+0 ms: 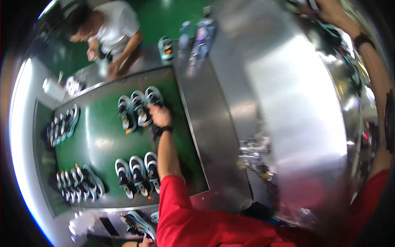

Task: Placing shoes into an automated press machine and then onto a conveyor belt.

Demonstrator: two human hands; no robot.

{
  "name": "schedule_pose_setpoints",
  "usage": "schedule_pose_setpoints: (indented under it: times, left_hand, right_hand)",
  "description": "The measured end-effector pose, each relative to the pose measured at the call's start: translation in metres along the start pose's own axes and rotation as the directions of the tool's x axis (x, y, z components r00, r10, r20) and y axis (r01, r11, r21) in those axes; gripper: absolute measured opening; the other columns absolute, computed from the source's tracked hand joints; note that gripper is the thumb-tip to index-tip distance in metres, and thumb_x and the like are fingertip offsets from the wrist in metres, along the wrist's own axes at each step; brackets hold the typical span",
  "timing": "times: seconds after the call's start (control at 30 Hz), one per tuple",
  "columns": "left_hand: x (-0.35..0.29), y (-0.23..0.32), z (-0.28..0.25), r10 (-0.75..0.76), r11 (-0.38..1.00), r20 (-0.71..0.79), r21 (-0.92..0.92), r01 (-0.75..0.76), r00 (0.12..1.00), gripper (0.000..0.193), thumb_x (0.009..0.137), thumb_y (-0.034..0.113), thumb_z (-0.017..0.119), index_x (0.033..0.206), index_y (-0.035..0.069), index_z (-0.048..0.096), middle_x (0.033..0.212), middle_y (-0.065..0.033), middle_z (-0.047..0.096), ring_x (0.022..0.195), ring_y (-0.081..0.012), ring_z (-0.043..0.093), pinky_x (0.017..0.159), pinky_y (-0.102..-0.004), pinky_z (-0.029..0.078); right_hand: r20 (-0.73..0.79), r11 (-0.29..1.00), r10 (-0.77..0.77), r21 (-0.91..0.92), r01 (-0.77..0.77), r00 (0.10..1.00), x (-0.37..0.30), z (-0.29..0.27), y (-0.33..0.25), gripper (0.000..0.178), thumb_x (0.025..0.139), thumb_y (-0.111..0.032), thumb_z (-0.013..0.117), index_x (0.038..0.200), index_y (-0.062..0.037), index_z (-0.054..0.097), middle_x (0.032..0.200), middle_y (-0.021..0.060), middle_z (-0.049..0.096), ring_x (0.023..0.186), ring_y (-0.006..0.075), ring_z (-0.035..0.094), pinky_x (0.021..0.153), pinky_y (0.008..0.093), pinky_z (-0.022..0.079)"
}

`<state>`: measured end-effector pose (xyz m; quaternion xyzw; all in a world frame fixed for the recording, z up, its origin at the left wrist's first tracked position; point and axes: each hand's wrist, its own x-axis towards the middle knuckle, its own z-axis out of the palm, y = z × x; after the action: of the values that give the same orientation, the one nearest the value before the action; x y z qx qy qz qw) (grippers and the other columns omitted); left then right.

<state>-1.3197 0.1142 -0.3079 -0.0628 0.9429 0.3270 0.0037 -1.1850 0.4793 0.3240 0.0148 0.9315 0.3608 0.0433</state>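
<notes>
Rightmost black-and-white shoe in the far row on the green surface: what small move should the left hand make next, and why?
Perhaps steady that black-and-white shoe alongside two similar shoes: the left hand is at its near end, but blur hides whether it is gripped.

Green floor noted beyond. Grey metal tabletop borders a green surface. Bright white strip curves along the left.

Head view, single: left-hand fisheye, head-worn, looking down from above; red sleeve near, at six o'clock; green work surface farther, nine o'clock.
</notes>
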Motion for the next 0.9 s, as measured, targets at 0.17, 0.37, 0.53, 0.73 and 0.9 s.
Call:
schedule_pose_setpoints:
  times: [0.17,0.37,0.53,0.73,0.9]
  left_hand:
    - [-0.075,-0.041,-0.033,0.452,0.746,0.063,-0.574,-0.338,0.890,0.081,0.089,0.033,0.066,0.145,-0.010,0.026,0.149,-0.0285,0.031,0.138,-0.0375,0.032,0.115,-0.0401,0.023]
    - [-0.341,-0.041,-0.174,0.649,0.742,0.739,-0.563,-0.363,0.180,0.028,0.092,0.015,0.064,0.111,-0.006,0.065,0.103,-0.0158,0.070,0.089,-0.0159,0.063,0.077,-0.0324,0.051]
    - [-0.501,0.093,-0.312,0.570,0.822,0.773,-0.543,0.174,-0.278,0.057,0.094,0.021,0.061,0.141,-0.005,0.041,0.141,-0.0213,0.048,0.130,-0.0257,0.047,0.106,-0.0389,0.039]
    - [-0.644,0.196,-0.329,0.944,0.317,0.193,-0.753,0.576,-0.268,0.065,0.100,0.035,0.051,0.147,-0.003,0.027,0.142,-0.0187,0.045,0.128,-0.0302,0.047,0.107,-0.0423,0.038]
    - [-0.798,0.168,-0.384,0.689,0.686,0.210,-0.495,0.533,-0.693,0.053,0.098,0.025,0.053,0.142,0.001,0.035,0.132,-0.0147,0.052,0.119,-0.0236,0.055,0.101,-0.0386,0.044]
  right_hand:
    - [-0.382,0.991,0.117,0.110,-0.081,0.917,-0.141,-0.008,-0.011,0.030,0.065,-0.021,0.069,0.088,-0.0027,0.060,0.079,0.0196,0.062,0.076,0.0383,0.061,0.070,0.0463,0.049]
    - [-0.392,0.791,0.590,0.458,-0.406,0.706,-0.333,-0.091,-0.061,0.046,0.068,-0.028,0.075,0.102,0.0017,0.065,0.092,0.0208,0.067,0.083,0.0317,0.065,0.075,0.0404,0.051]
    - [-0.377,0.621,0.766,0.643,-0.447,0.521,-0.523,-0.119,-0.141,0.077,0.064,-0.033,0.086,0.124,0.0050,0.056,0.113,0.0178,0.066,0.102,0.0246,0.064,0.092,0.0354,0.050]
    - [0.006,0.087,0.981,0.881,-0.464,0.195,-0.697,-0.143,-0.278,0.067,0.063,-0.022,0.080,0.122,0.0023,0.058,0.102,0.0131,0.068,0.089,0.0169,0.065,0.081,0.0299,0.051]
    - [0.337,-0.498,0.866,0.636,-0.590,-0.369,-0.808,-0.176,-0.398,0.058,0.070,-0.030,0.077,0.119,-0.0050,0.060,0.104,0.0164,0.067,0.091,0.0203,0.066,0.081,0.0326,0.052]
